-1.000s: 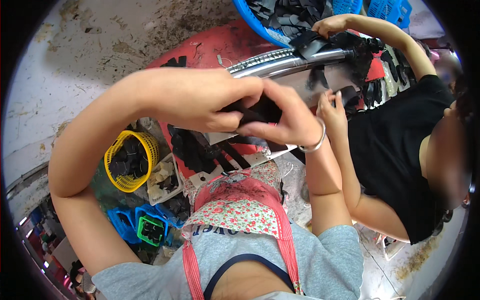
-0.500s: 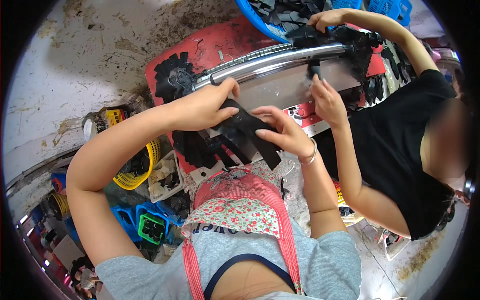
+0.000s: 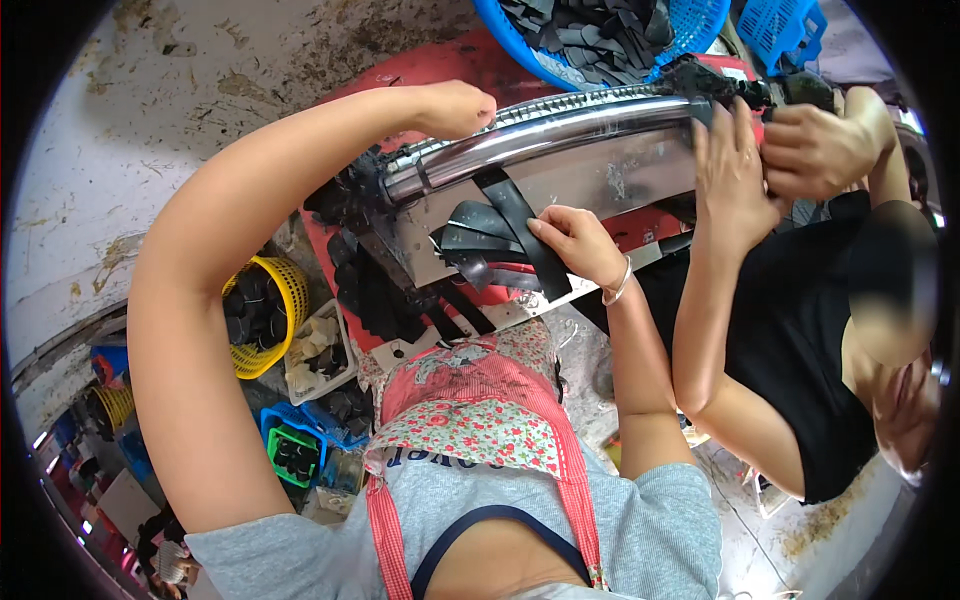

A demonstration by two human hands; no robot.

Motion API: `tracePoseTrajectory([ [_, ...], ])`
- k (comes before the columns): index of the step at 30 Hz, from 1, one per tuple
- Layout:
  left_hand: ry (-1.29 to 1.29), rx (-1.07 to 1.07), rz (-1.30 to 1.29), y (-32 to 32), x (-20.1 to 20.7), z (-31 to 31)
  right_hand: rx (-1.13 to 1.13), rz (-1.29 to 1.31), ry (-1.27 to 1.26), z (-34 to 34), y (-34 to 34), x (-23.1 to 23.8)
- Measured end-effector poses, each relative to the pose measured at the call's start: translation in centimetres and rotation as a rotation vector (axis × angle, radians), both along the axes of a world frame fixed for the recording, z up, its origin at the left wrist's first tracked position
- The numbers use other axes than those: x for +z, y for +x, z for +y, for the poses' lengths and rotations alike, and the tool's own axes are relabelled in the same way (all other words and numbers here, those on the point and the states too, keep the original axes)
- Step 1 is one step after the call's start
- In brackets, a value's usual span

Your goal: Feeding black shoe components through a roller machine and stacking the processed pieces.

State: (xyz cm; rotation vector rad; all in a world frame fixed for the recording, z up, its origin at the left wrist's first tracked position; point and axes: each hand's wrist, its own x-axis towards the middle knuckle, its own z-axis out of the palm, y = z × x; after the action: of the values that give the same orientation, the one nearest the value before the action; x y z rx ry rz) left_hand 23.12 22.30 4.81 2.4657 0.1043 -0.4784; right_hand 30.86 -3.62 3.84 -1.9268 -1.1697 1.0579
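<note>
My right hand (image 3: 582,244) pinches a long black flat strip (image 3: 518,228) between thumb and fingers. The strip's far end meets the shiny metal roller (image 3: 540,138) of a red machine. Several more black pieces (image 3: 478,232) fan out beside the strip, over the pale plate (image 3: 620,185) in front of the roller. Beyond the roller, at the back left, my left hand (image 3: 460,108) is closed with its fingers curled down. Whatever it may hold is hidden. At the roller's right end, a co-worker's two hands (image 3: 735,185) are close together.
A blue basket (image 3: 700,45) of black pieces stands behind the machine, a smaller blue basket (image 3: 782,32) beside it. Dark scraps lie at the machine's left front. A yellow basket (image 3: 295,300), a white tray (image 3: 348,375) and a green crate (image 3: 272,440) sit lower left.
My left hand has left the black pieces and moved up past the roller. My right hand now holds the strip against the roller. The co-worker's hands have come together at the right end.
</note>
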Motion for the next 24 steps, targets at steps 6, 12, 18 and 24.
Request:
tracePoseTrajectory([
  [6, -0.07, 0.001, -0.085, 0.8, -0.8, 0.3, -0.047, -0.039, 0.04, -0.6, 0.6, 1.1],
  [12, 0.086, 0.081, -0.614, 0.5, -0.3, 4.2, -0.027, -0.025, -0.093, -0.4, 1.1, 1.4],
  [18, -0.023, -0.108, -0.275, -0.8, -2.4, 2.3, -0.028, -0.084, -0.106, 0.6, 1.5, 1.1],
  [24, -0.155, 0.06, -0.256, -1.3, -2.0, -0.2, -0.094, 0.115, -0.088, -0.1, 1.7, 0.8],
])
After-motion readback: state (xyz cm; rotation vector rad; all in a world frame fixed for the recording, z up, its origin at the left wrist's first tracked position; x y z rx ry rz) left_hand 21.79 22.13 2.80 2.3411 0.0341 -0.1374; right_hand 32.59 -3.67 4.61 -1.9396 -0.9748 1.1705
